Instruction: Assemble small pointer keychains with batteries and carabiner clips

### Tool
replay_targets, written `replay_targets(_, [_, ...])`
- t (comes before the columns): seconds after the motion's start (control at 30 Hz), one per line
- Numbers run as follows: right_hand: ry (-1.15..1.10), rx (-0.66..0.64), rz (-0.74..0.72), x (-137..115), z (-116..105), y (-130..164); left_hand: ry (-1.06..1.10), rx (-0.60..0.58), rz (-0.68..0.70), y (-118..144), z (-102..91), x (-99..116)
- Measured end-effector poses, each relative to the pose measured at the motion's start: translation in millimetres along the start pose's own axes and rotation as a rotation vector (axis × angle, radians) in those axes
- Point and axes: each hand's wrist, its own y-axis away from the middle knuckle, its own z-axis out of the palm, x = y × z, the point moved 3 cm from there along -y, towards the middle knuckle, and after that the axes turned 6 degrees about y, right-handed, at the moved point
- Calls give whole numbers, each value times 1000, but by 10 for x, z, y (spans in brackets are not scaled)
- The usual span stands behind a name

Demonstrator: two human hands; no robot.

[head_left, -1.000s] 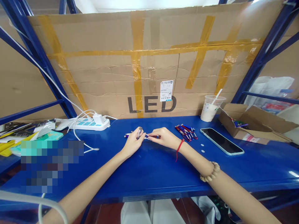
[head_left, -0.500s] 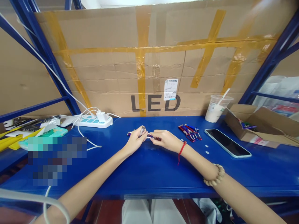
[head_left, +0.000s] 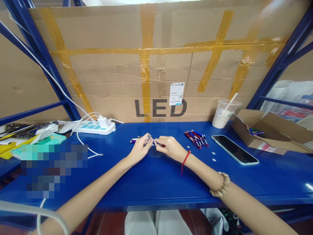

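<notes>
**A:** Hands first, left to right — what have you got?

**B:** My left hand is pinched shut on a small silver piece, thumb and forefinger clamped round it. My right hand, just beside it, is closed on a slim dark-red pen light that lies nearly level between the two. The hands almost touch over the blue bench top.

**A:** And how would you do this part well?

**B:** I'd judge it wants both wrists resting on the bench, so that the silver piece and the pen light's end stay in line. Small turns with the fingertips, no squeezing; a tilt could make the parts bind or slip out.

**A:** What does the pen light look like?

**B:** Thin and glossy, dark red with a pale metal end towards my left hand. Most of it is hidden under my fingers, so I can't tell how the two parts meet.

**A:** Anything around the grip?

**B:** Just beyond my left hand lies a purple pen light. Well off to the left there's a white power strip. To the right of my right hand is a bunch of red and blue pen lights, then a phone lying flat, with a plastic cup behind it.
</notes>
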Motion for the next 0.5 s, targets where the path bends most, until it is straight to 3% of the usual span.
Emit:
replay_targets(0.1, [18, 3, 16, 27, -29, -10, 63, -7, -3, 0, 21, -20])
replay_targets(0.3, [74, 82, 83, 123, -158, -18, 337, -73, -196, 10, 79, -51])
replay_targets(0.5, [85, 177, 83, 110, -162, -4, 427, -145, -288, -11, 96, -86])
